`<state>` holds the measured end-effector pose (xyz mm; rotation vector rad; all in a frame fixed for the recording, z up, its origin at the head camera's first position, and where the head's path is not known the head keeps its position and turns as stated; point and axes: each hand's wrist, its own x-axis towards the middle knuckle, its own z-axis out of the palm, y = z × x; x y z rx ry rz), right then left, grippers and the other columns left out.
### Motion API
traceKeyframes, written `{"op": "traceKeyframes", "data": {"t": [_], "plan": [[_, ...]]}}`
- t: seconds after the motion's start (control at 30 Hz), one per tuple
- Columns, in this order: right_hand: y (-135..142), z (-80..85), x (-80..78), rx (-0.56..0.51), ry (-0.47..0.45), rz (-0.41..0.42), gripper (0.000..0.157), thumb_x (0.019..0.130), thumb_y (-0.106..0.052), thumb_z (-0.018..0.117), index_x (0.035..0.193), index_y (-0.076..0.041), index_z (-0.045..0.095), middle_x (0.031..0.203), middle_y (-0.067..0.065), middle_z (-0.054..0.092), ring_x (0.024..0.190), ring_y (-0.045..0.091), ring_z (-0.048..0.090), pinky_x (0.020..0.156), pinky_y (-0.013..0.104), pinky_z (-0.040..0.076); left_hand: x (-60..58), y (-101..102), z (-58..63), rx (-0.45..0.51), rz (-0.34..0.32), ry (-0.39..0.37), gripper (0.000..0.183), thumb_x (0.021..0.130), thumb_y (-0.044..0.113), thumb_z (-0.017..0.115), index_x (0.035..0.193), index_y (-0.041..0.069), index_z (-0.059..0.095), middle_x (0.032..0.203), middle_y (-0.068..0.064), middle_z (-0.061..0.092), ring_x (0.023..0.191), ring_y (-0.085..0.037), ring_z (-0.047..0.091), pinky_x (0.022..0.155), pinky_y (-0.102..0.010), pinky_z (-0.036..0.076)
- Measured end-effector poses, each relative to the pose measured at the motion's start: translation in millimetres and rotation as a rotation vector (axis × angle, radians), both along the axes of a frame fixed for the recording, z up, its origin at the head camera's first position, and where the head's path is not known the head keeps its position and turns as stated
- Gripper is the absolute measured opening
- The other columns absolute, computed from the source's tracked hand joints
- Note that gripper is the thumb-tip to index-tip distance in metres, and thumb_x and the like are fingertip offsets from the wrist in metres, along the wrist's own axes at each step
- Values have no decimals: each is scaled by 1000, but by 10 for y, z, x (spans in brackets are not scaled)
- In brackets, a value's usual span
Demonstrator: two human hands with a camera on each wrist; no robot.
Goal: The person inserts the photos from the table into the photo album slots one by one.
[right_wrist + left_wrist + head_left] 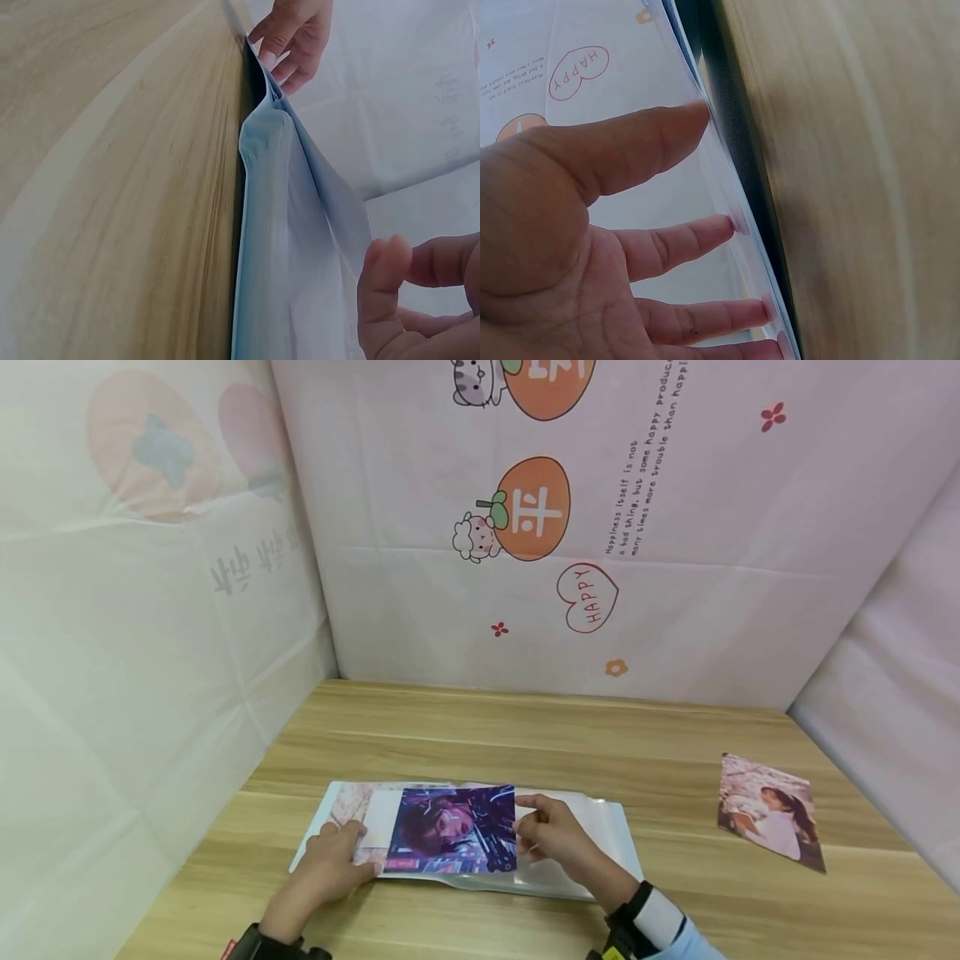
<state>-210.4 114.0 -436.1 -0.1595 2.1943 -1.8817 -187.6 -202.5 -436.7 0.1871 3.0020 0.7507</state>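
A photo album (611,835) with pale blue edges and clear sleeves lies open on the table. Across its middle is a purple-and-blue photo card (450,831) showing a portrait; its right end is raised off the pages. My right hand (555,835) pinches that end at the edge with thumb and forefinger, also seen from the side as a hand (424,292) in the right wrist view. With fingers spread, my left hand (333,860) presses on the left page, beside a pinkish picture (348,802). The left fingertips (724,223) touch the sleeve surface.
Apart from the album, a second photo (772,814) of a person among pink blossoms lies on the wooden table (525,727) at the right. White printed sheets (420,610) hang as walls at the back and both sides.
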Motion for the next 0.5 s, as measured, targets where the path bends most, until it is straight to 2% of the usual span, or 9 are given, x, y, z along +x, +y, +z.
{"op": "traceKeyframes", "data": {"t": [0.23,0.5], "plan": [[-91,-25,-9,-28,-35,12,52,86,2,50,134,13,35,82,11,55,58,15,55,52,28,50,15,2,7,3,-1,21,52,69,24,78,109,-1,57,93,-17,49,83,-35,48,70,-50,44],[-193,-12,5,2,-45,21,52,82,1,50,131,14,38,87,12,58,65,19,60,55,32,53,6,-5,12,2,-8,-13,52,71,24,77,111,-1,56,95,-16,49,86,-36,46,71,-50,43]]}}
